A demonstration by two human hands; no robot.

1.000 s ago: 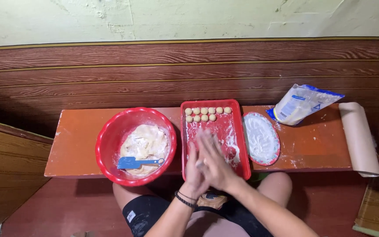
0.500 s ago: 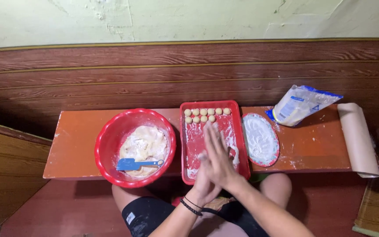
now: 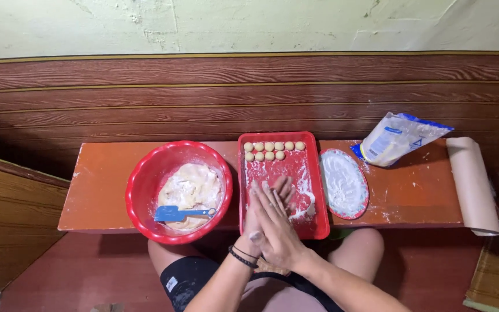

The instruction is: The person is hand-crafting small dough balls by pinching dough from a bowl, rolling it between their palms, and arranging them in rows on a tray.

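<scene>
Both hands (image 3: pixel 270 222) stay pressed palm to palm over the red tray (image 3: pixel 313 190), the upper palm slid back since before

Right of centre, on the bench (image 3: pixel 411 199): one soft bag (image 3: pixel 398 138), white with blue edges and a blue printed panel, lying tilted with its top open. No other packages, signs or screens appear.
</scene>
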